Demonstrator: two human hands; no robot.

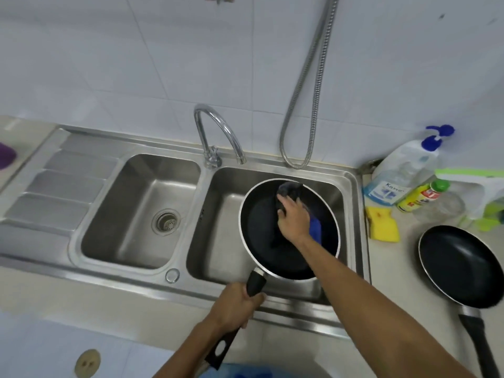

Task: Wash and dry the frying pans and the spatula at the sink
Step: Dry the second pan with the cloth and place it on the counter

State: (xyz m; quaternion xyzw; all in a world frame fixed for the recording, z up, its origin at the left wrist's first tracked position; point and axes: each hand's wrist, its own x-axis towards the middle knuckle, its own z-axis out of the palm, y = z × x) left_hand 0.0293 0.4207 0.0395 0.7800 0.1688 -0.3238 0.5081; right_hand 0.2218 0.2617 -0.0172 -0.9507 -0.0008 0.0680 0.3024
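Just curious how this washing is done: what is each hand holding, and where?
The left hand grips the frying pan by its black handle. The right hand presses a dark cloth against the pan's inside.

Legible text you will find, one item: on the blue label of the clear pump bottle [403,173] right of the sink, a handwritten-style word reading roughly "Kasso"; the print on the yellow bottle [422,196] beside it stays too blurred.
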